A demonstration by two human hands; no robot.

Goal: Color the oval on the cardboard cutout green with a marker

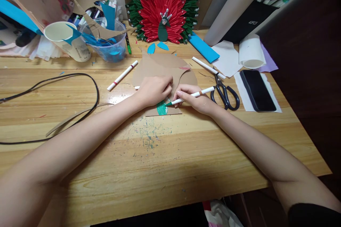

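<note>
Right hand (195,101): you are gripping the pen (206,91), its tip touching the green patch (161,108)
Left hand (154,90): your curled grip is resting on the card (174,111)
Card: lying on the bench (186,156)

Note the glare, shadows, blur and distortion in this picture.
Head view: shiny glare on the table left of the left hand; soft shadow under the left forearm; right side falls dark; wide-angle stretch enlarges both forearms toward the lower corners; print on the paper cup too small to read.
</note>
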